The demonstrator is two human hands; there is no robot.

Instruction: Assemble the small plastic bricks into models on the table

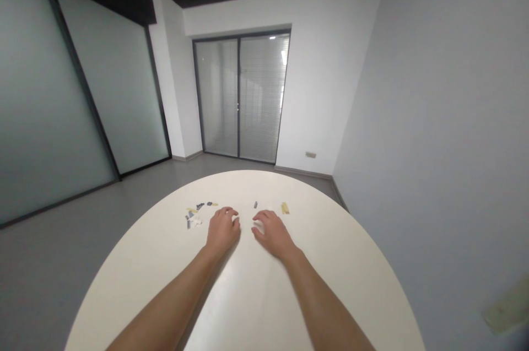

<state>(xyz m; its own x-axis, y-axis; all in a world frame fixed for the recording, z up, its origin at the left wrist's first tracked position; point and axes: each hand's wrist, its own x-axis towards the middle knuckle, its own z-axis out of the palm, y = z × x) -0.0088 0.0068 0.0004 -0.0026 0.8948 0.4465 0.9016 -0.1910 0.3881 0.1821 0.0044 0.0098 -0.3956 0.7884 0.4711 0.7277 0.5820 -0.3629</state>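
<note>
On the round white table [248,290] my left hand [223,227] rests with its fingers curved and apart, holding nothing. Opposite it, my right hand [271,231] has thumb and fingers parted, and nothing shows between them. Left of my left hand lies a loose pile of small flat pieces [193,220] in grey, white and yellow. Dark grey pieces [200,205] sit at the far side of that pile. One small grey piece [255,204] is just beyond my right hand. Yellow pieces [285,208] lie side by side to the right of it.
Past the table's far edge are a grey floor [177,172] and a glass double door [239,97]. A plain wall [446,119] rises on the right, and frosted glass panels [107,81] stand on the left.
</note>
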